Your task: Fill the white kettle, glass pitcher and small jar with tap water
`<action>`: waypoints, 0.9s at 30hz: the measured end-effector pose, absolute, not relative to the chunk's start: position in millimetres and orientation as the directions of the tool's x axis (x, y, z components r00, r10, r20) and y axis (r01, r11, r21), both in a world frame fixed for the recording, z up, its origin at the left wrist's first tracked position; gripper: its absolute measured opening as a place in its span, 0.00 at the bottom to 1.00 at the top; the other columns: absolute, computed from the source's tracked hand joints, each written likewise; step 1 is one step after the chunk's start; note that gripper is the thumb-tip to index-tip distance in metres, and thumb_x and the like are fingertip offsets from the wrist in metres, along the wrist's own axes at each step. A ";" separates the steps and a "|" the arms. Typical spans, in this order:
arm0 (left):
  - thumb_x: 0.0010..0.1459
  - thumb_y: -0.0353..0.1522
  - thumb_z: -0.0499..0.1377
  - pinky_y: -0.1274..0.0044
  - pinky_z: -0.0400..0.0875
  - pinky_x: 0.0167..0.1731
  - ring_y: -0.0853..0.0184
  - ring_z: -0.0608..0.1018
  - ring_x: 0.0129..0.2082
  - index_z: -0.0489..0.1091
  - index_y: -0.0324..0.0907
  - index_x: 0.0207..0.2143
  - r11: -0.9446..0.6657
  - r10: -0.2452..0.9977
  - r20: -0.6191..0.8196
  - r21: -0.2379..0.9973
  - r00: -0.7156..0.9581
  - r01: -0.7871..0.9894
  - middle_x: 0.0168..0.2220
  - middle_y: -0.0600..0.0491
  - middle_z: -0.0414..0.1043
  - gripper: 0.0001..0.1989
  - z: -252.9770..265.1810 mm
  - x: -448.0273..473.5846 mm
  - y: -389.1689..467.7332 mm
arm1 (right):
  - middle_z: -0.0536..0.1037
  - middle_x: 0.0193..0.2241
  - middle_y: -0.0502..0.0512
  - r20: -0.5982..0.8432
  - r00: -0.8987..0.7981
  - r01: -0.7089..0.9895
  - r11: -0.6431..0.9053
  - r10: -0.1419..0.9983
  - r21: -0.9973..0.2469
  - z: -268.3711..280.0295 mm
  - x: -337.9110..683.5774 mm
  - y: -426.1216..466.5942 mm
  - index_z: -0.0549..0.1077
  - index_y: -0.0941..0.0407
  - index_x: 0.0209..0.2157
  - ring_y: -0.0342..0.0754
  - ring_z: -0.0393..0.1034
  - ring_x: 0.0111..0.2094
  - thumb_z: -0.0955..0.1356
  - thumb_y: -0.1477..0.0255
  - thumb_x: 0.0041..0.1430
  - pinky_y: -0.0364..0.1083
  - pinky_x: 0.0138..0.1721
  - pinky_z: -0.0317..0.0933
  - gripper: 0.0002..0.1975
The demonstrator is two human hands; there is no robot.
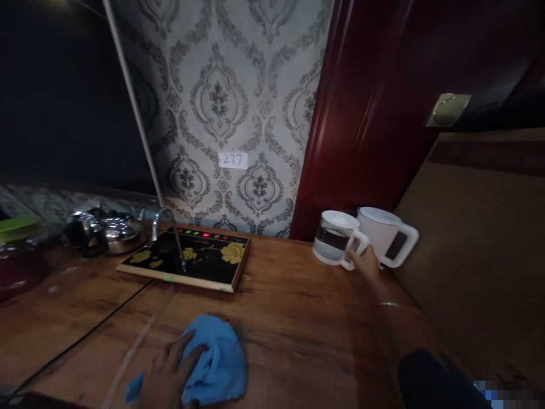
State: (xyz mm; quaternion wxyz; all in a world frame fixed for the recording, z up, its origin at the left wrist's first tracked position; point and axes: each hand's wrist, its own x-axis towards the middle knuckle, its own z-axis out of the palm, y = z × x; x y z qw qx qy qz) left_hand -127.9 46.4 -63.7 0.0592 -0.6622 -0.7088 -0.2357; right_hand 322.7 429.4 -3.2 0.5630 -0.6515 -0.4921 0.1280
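Note:
My left hand [170, 366] rests on a crumpled blue cloth [217, 363] on the wooden counter, its fingers bent over the cloth's left side. At the back right, my right hand [366, 262] is closed round the white handle of a glass kettle [330, 241]. That kettle has a white lid and a dark band, and stands upright against the dark red panel. Just beside it, behind my right hand, stands a white jug [378, 230] with a lid and a large handle on its right.
A black electric hob [204, 258] with gold flowers and a curved metal tap [164, 213] sits at the back. Left of it are a shiny metal kettle [121, 233] and a jar with a green lid [19, 224]. A black cable [89, 332] crosses the counter [298, 318].

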 end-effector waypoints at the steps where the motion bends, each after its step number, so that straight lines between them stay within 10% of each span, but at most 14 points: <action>1: 0.43 0.25 0.59 0.62 0.69 0.51 0.49 0.70 0.57 0.75 0.51 0.52 0.015 0.912 0.394 0.255 -0.118 0.967 0.61 0.49 0.68 0.31 -60.2 -124.3 46.2 | 0.81 0.35 0.64 0.398 0.455 0.543 0.106 0.796 -0.833 -8.0 324.2 421.1 0.75 0.56 0.37 0.59 0.73 0.35 0.73 0.59 0.36 0.54 0.37 0.66 0.24; 18: 0.51 0.28 0.62 0.58 0.56 0.59 0.46 0.63 0.62 0.68 0.46 0.60 0.083 0.964 0.228 0.219 -0.134 0.972 0.66 0.44 0.59 0.32 -12.5 -106.5 59.9 | 0.83 0.38 0.60 0.441 -0.149 0.486 0.455 0.885 -0.747 -79.9 177.5 222.0 0.79 0.52 0.36 0.60 0.77 0.42 0.67 0.58 0.49 0.58 0.48 0.69 0.16; 27: 0.53 0.30 0.63 0.58 0.64 0.52 0.46 0.68 0.57 0.74 0.44 0.52 0.138 0.978 0.124 0.210 -0.166 0.968 0.63 0.42 0.63 0.22 -1.5 -97.3 73.3 | 0.79 0.42 0.65 0.475 -0.304 0.775 0.505 0.826 -0.381 -82.6 155.7 173.3 0.78 0.58 0.43 0.59 0.70 0.45 0.62 0.68 0.63 0.56 0.50 0.63 0.15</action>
